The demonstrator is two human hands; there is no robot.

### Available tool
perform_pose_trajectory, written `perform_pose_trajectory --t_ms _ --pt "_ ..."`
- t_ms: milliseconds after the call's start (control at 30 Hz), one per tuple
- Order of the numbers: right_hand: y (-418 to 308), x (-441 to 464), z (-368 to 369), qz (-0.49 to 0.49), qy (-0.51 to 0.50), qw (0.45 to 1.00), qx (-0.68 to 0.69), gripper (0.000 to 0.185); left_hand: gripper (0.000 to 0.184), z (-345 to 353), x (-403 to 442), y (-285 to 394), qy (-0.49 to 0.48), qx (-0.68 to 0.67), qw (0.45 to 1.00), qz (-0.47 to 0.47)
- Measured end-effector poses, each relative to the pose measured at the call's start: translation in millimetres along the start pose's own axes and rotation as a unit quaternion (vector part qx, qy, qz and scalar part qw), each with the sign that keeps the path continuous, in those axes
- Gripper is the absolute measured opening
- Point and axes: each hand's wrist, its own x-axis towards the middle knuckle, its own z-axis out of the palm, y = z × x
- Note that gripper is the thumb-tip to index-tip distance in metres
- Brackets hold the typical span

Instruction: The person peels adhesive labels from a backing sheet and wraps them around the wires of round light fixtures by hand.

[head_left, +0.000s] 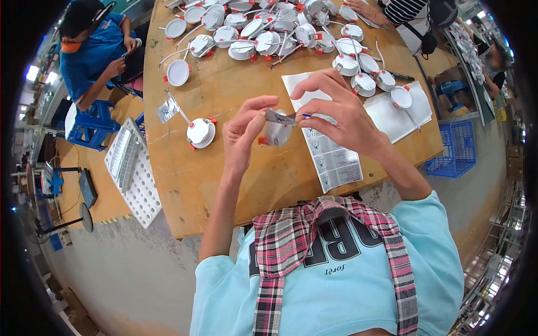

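While the left hand is pinching a silver label between thumb and fingers, the right hand is closing thumb and forefinger on a blue-tipped wire end. Held lamp: one, white, blurred, hanging just below the label, above the table. Labelled lamp: one, lying toward the left edge, its wire bearing a silver tag. Printed label sheet: one, reaching toward the near edge. Silver sheets: lying by the right edge, carrying another lamp. Lamp pile: many, covering the far end.
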Motion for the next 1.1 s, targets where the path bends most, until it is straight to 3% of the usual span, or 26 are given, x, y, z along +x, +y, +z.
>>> perform_pose_trajectory --t_ms 133,333,400,500,600,700,767,800,1100 --pt "-1 -7 1 0.015 -0.015 0.999 0.031 0.014 0.03 -7 -8 7 -0.051 0.052 0.997 0.012" --pt "-6 -5 -12 0.024 -0.025 0.999 -0.003 0.017 0.033 2 -8 36 -0.126 0.238 0.959 0.088" --pt "-1 -8 -6 0.024 -0.021 0.999 -0.005 0.017 0.037 1 -12 34 -0.112 0.26 0.955 0.083" --pt "12 -16 5 0.137 0.062 0.948 0.282 0.013 0.034 4 -13 37 -0.087 0.305 0.944 0.09" --pt "18 -12 11 0.176 0.287 0.846 0.414 0.015 0.037 10 -20 32 -0.031 0.372 0.923 0.095" --pt "3 -31 -4 0.205 0.257 0.924 0.194 0.019 0.043 24 -27 29 0.017 0.473 0.876 0.09" --pt "-19 -34 3 0.212 0.148 0.961 0.101 0.021 0.047 34 -30 26 0.03 0.53 0.843 0.086" --pt "-28 -30 10 0.238 0.081 0.966 0.065 0.023 0.049 38 -31 23 0.027 0.551 0.83 0.086" --pt "-20 -20 45 0.308 0.069 0.949 -0.008 0.025 0.054 61 -33 15 -0.013 0.575 0.813 0.093"
